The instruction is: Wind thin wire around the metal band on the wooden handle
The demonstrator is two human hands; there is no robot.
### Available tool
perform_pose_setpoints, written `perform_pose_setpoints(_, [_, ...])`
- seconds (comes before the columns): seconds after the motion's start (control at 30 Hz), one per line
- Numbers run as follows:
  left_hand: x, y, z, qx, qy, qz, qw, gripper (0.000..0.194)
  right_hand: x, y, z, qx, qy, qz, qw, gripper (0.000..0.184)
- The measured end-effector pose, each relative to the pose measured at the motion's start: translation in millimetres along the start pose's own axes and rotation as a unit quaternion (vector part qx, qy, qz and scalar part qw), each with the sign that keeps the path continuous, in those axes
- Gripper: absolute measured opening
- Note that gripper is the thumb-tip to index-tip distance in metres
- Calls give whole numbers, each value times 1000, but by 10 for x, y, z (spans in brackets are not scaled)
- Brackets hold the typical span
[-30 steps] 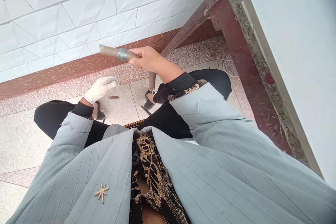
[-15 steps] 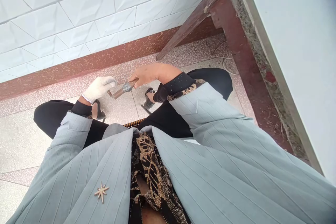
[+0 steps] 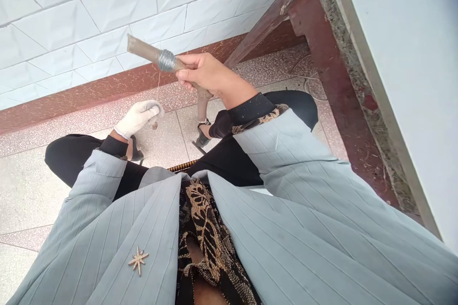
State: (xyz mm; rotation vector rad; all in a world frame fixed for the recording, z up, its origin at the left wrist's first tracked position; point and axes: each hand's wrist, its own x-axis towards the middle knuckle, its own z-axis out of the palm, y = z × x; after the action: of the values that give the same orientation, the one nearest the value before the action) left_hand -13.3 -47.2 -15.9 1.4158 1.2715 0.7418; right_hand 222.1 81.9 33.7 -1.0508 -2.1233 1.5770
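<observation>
One stick (image 3: pixel 143 49) juts from my clasping right hand (image 3: pixel 211 75), wire coil (image 3: pixel 166 60) just beside; my left hand (image 3: pixel 138 117) pinches the strand (image 3: pixel 158 85).

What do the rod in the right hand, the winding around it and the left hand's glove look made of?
Rod: wood or plastic, can't tell which; dull brownish, no clear grain. Winding: probably thin metal wire, judging by its silvery sheen and fine, close turns. Glove: likely knitted fabric, matte white, gathered at the wrist.
</observation>
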Motion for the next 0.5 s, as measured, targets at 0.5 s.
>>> perform_pose_setpoints(0.5, [1, -26, -80, 131, -9, -17, 991, 24, 16, 12, 90, -313, -360, 77, 875, 24])
